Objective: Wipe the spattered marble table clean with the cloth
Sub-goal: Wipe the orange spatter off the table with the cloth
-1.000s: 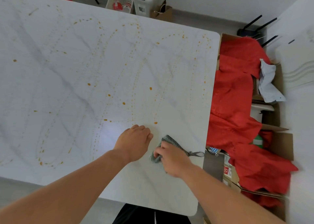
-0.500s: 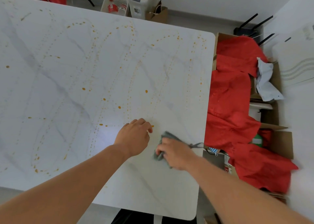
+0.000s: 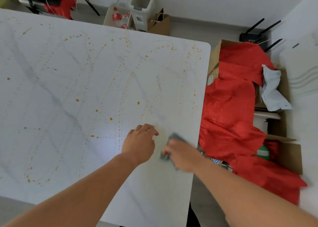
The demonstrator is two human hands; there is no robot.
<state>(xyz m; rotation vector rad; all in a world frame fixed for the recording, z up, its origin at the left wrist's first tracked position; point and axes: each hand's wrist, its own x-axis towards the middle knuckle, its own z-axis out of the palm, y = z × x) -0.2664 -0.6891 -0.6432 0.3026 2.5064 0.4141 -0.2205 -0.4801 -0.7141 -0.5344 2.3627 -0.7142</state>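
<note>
Cloth (image 3: pixel 173 138) under right hand (image 3: pixel 182 155) | cardboard box (image 3: pixel 214 54): red fabric (image 3: pixel 227 109)

On the table (image 3: pixel 68 89), the cloth (image 3: pixel 175 138) lies under the right hand (image 3: pixel 182 155), just right of the left hand (image 3: pixel 140 144).

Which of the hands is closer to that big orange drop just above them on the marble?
Left. The left hand lies on the marble table just below the big orange drop. The right hand, on the grey cloth, is lower and further right.
</note>
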